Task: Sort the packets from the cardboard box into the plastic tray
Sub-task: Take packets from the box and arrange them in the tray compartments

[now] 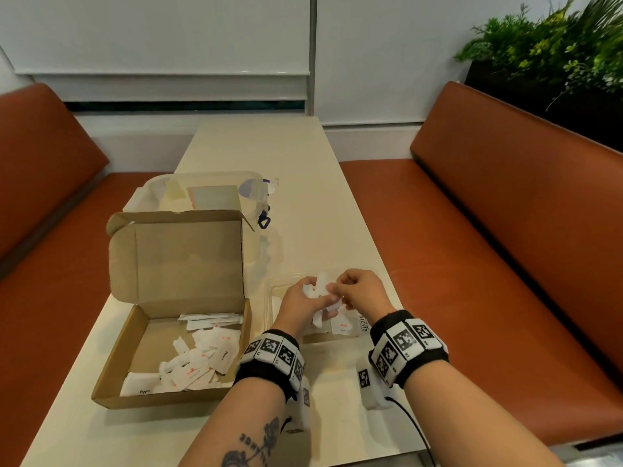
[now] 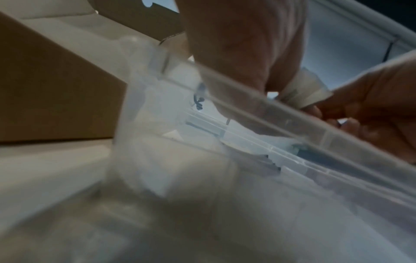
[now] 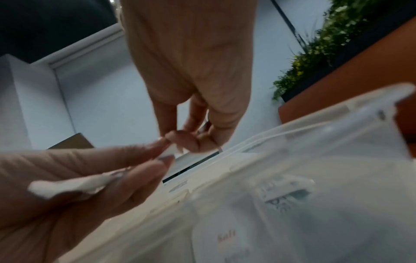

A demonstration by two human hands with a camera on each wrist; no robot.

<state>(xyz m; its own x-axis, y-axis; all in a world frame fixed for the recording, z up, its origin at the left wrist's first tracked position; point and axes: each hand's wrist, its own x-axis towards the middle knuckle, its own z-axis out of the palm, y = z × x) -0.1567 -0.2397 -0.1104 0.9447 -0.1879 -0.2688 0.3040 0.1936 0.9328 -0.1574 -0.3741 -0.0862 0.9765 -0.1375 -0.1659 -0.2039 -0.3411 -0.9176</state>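
I am watching the left hand (image 1: 301, 303) cupping a loose bunch of white packets (image 1: 318, 288) while the right hand (image 1: 359, 289) is pinching one out, both working just above the plastic tray (image 1: 273, 310). The cardboard box (image 1: 135, 348), left of the hands, is holding many more. Risk I am judging: the bunch is slipping, and packets are dropping into the wrong compartment or onto the tabletop (image 1: 337, 197).

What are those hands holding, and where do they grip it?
The left hand holds a bunch of white packets by their lower ends; the right hand pinches one packet's edge.
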